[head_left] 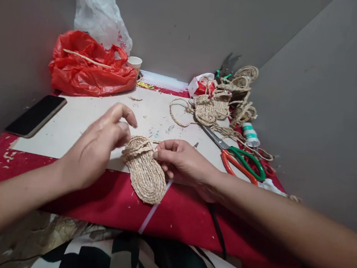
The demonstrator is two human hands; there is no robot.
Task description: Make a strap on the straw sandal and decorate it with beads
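Note:
A small slipper of coiled straw braid (148, 177) lies at the front edge of the cardboard, sole partly over the red cloth, a woven strap across its upper end. My right hand (179, 159) pinches the slipper at the right side of that strap, thumb and forefinger together. To the left, my left hand (103, 138) is raised beside the strap with its fingers bent and apart, and I see nothing in it. A translucent stick (155, 209) passes beneath the slipper. What lies under my right hand is mostly hidden.
Scissors (227, 148) with green and orange handles lie right, near braided straw pieces (210, 111) and a thread spool (251, 135). A phone (36, 116) rests left. Behind are a red plastic bag (90, 74), paper cup (135, 63) and translucent sticks (164, 81). Grey walls enclose the table.

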